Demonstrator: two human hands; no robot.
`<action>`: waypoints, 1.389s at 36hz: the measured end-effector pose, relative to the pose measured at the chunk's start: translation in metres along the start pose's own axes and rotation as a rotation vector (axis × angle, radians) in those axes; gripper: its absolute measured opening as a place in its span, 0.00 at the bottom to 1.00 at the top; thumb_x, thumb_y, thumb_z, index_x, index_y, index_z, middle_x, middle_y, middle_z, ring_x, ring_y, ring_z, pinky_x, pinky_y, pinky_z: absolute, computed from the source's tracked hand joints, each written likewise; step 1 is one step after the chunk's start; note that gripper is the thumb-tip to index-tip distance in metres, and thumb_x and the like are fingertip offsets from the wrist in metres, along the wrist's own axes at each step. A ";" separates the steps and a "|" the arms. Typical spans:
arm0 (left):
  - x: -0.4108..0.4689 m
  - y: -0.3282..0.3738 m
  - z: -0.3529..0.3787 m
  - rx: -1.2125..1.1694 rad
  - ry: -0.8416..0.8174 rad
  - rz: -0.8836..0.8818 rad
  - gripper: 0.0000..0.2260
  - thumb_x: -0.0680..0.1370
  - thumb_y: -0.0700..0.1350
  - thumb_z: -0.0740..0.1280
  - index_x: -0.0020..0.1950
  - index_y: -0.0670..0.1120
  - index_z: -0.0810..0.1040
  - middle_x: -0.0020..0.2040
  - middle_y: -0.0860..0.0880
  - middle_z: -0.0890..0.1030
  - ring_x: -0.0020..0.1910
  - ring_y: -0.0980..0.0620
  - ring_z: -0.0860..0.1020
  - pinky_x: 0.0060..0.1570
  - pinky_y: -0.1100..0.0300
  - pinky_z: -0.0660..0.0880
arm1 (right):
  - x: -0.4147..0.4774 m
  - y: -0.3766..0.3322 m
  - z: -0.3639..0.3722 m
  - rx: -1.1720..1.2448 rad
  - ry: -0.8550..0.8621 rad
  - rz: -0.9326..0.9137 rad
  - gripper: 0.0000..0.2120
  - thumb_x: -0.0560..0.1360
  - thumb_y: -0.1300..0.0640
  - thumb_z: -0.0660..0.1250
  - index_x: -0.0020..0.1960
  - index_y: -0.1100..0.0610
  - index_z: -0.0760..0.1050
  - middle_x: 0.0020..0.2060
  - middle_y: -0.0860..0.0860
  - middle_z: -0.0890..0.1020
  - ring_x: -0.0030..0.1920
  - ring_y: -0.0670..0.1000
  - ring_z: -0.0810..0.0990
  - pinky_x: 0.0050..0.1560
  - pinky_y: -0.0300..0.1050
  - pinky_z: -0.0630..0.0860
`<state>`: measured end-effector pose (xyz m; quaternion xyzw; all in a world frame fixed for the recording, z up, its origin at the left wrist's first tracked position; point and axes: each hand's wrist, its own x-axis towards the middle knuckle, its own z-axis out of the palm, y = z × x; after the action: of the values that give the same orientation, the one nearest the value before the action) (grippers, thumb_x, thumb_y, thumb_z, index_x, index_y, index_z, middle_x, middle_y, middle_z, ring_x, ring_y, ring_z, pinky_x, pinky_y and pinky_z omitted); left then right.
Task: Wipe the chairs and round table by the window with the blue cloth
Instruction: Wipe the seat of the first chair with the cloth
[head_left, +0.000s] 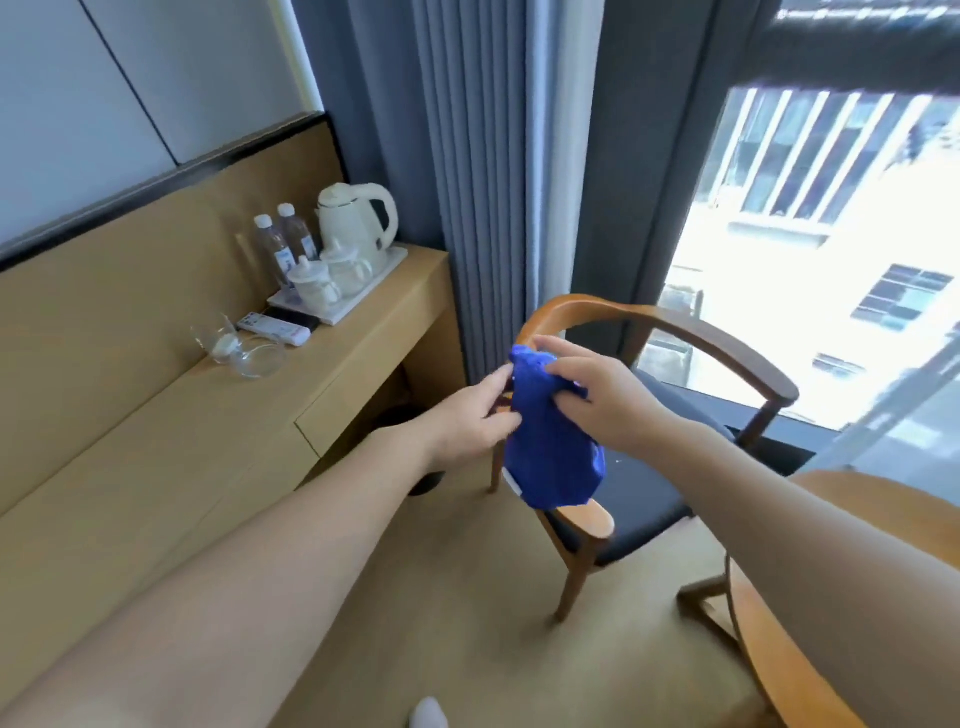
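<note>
Both bare forearms extended forward from the bottom of the view, converging above the wooden armchair. Left hand: palm turned inward, thumb up, fingers curled and pinching the left edge of the blue cloth. Right hand: back of the hand toward the camera, fingers curled down into the upper part of the cloth and gripping it, one finger reaching over the top fold close to the chair's curved back rail; contact with the rail cannot be told. The cloth is held between the two hands. Most of it hangs below the grip, in front of the chair's near armrest and dark seat. It is deep blue, bunched and creased, rounded at the bottom, with a small white strip showing at its lower left edge. The round table shows at lower right, partly under the right forearm. The chair stands beside the window and grey curtain.
</note>
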<state>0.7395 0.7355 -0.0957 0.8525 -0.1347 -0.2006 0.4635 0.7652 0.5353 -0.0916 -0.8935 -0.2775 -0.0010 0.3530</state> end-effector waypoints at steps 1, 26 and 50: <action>0.006 0.006 0.005 -0.008 -0.048 0.004 0.31 0.74 0.54 0.64 0.74 0.61 0.54 0.66 0.57 0.73 0.66 0.59 0.70 0.67 0.51 0.67 | -0.002 0.005 -0.005 -0.003 0.000 0.008 0.13 0.75 0.67 0.60 0.55 0.58 0.79 0.71 0.45 0.69 0.66 0.48 0.71 0.63 0.44 0.70; 0.199 -0.011 0.005 0.136 -0.090 0.142 0.12 0.76 0.42 0.67 0.54 0.56 0.69 0.47 0.54 0.79 0.45 0.55 0.79 0.47 0.52 0.79 | 0.054 0.157 -0.029 0.001 -0.059 0.448 0.31 0.67 0.53 0.75 0.67 0.45 0.67 0.73 0.40 0.63 0.68 0.47 0.68 0.61 0.42 0.67; 0.307 -0.148 0.053 0.412 0.345 -0.367 0.10 0.79 0.45 0.62 0.60 0.52 0.72 0.59 0.53 0.77 0.55 0.51 0.77 0.50 0.58 0.76 | 0.131 0.346 0.022 -0.100 -0.364 0.363 0.09 0.68 0.58 0.68 0.47 0.51 0.72 0.42 0.44 0.74 0.42 0.51 0.75 0.41 0.44 0.68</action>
<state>0.9923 0.6476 -0.3136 0.9599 0.0638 -0.1019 0.2532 1.0438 0.4080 -0.3004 -0.9305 -0.1709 0.2095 0.2473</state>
